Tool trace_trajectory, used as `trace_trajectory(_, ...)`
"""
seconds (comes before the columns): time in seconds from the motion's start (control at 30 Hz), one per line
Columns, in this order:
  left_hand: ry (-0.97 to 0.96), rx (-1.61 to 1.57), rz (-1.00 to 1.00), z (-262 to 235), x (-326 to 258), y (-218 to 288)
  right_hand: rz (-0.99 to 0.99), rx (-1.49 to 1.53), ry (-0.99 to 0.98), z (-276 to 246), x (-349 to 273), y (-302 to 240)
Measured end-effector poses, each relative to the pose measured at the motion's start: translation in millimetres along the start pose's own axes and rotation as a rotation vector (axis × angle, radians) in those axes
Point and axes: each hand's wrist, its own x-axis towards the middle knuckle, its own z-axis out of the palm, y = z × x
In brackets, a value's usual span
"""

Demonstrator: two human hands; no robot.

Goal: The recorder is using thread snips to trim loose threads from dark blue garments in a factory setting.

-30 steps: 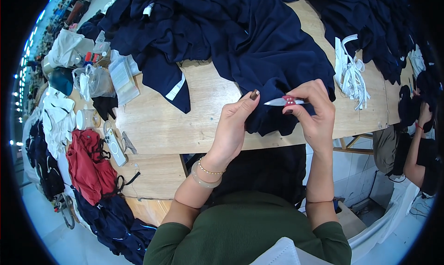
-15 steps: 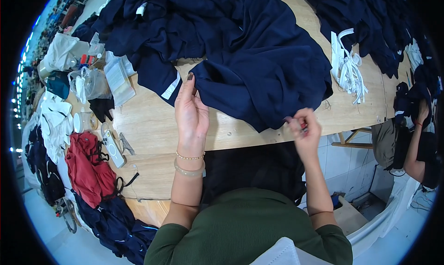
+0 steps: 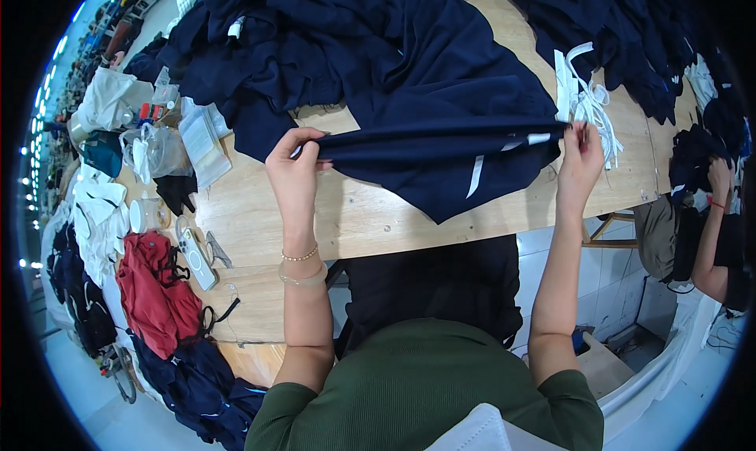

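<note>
A navy blue garment [image 3: 441, 156] is stretched sideways between my hands just above the wooden table. My left hand [image 3: 295, 164] pinches its left end between thumb and fingers. At the opposite end my right hand [image 3: 580, 164] is closed on the cloth's edge; something small and dark shows by its fingers, too little to name. A narrow white strip [image 3: 476, 177] hangs against the cloth, and a shorter white piece [image 3: 539, 138] lies along the taut edge. The rest of the garment runs back into a large navy heap [image 3: 315, 49].
White strips [image 3: 584, 97] lie in a bundle beyond my right hand. To the left are a plastic bag [image 3: 167, 152], a phone [image 3: 197, 258] and a red cloth bag [image 3: 157, 293]. More navy garments [image 3: 606, 34] cover the far right, where another person's hand [image 3: 720, 177] handles dark cloth.
My right hand has moved up and right and now grips the cloth. My left hand has shifted slightly left and down. The garment's edge is now pulled taut, with white strips showing.
</note>
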Motion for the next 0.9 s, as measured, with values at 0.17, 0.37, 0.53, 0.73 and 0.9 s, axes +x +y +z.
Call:
trace_trajectory(0.17, -0.304, -0.194, -0.256, 0, 10, 24, 0.448, 0.24, -0.109, 13, 54, -4)
trace_trajectory(0.37, -0.477, -0.245, -0.208, 5, 11, 26, 0.491, 0.252, -0.138, 25, 80, 19)
trace_trajectory(0.53, -0.342, -0.085, -0.158, 8, 12, 23, 0.529, 0.251, -0.147, 24, 78, 12)
trace_trajectory(0.73, -0.199, -0.153, 0.086, 51, -8, 36, -0.025, -0.144, -0.054, 13, 61, -4)
trace_trajectory(0.9, -0.59, -0.49, 0.236, 136, -80, 52, 0.121, 0.216, -0.649, -11, -6, -88)
